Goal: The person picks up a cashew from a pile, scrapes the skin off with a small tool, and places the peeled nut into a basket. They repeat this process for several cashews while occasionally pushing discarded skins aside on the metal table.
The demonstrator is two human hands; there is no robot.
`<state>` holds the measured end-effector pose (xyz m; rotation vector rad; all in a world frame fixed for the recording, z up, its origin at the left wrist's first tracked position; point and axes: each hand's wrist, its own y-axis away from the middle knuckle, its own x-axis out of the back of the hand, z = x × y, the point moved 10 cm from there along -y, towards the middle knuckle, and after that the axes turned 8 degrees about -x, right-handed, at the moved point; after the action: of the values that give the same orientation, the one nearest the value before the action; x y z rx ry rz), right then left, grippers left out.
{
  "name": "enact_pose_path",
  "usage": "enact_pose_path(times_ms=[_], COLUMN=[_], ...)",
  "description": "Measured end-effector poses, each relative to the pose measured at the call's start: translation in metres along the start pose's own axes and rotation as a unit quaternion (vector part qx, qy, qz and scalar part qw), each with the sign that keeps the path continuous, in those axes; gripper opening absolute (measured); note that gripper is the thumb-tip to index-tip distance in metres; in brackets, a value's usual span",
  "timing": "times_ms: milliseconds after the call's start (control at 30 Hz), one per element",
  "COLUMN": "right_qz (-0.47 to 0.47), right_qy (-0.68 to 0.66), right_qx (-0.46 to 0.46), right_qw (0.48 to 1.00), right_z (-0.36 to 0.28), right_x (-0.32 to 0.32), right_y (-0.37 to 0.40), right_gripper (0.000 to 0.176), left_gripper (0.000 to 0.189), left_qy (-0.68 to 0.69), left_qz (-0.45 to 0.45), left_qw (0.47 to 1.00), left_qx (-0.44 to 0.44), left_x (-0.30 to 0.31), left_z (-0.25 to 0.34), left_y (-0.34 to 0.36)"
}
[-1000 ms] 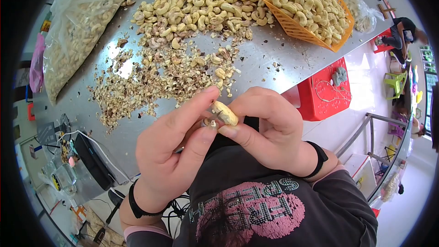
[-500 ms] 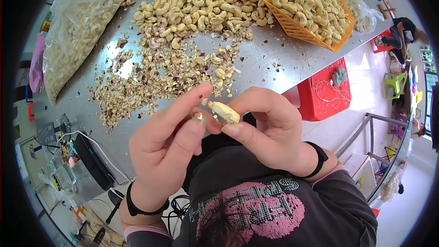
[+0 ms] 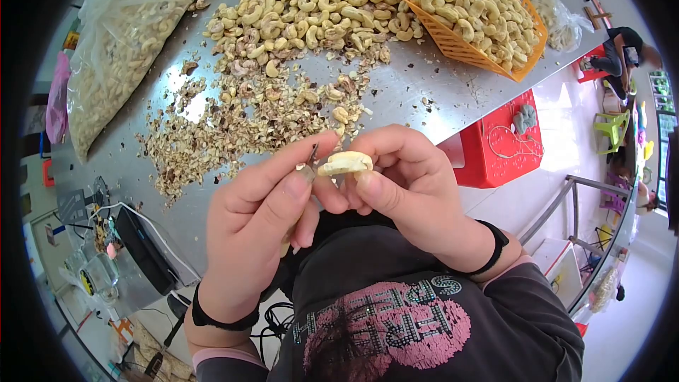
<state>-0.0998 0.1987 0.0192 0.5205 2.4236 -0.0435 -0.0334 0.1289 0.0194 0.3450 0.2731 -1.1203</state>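
My right hand (image 3: pixel 417 187) pinches a pale cashew nut (image 3: pixel 344 163) between thumb and fingers, over the table's near edge. Close at its left end is my left hand (image 3: pixel 265 205), closed around a small thin tool (image 3: pixel 315 151) whose narrow dark tip shows between thumb and forefinger; most of it is hidden in the hand. Just beyond my hands lies a spread of broken cashew bits and skin flakes (image 3: pixel 226 124). Behind that sits a heap of whole cashews (image 3: pixel 311 10), some with brown skin on them.
An orange plastic basket (image 3: pixel 453 48) full of cashews stands at the table's back right. A large clear bag of cashews (image 3: pixel 117 64) lies at the left on the metal table (image 3: pixel 407 92). To the right is a red stool (image 3: pixel 498 145); a person (image 3: pixel 622 56) sits farther off.
The cashew has turned from slanting to nearly level in my right fingers. My left hand has shifted slightly, and the tool's dark tip now shows.
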Motion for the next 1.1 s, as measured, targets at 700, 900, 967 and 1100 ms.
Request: enact_pose_path(times_ms=[700, 900, 967, 1100], right_qz=[0.030, 0.038, 0.044, 0.021], right_qy=[-0.083, -0.073, -0.061, -0.040], right_qx=[-0.144, -0.169, -0.174, -0.144], right_qw=[0.986, 0.982, 0.982, 0.989], right_z=[0.032, 0.036, 0.037, 0.034], right_x=[0.007, 0.008, 0.008, 0.006], right_y=[-0.006, -0.005, -0.005, -0.008], right_gripper=[0.028, 0.029, 0.028, 0.024], left_gripper=[0.029, 0.031, 0.032, 0.032], left_qy=[-0.126, -0.175, -0.206, -0.268], left_qz=[0.016, 0.009, 0.008, -0.011], left_qw=[0.991, 0.984, 0.976, 0.960], left_qx=[-0.043, -0.040, -0.068, -0.086], left_x=[0.006, -0.002, -0.003, -0.002], left_z=[0.005, 0.011, 0.014, 0.016], left_y=[-0.001, -0.003, -0.003, -0.005])
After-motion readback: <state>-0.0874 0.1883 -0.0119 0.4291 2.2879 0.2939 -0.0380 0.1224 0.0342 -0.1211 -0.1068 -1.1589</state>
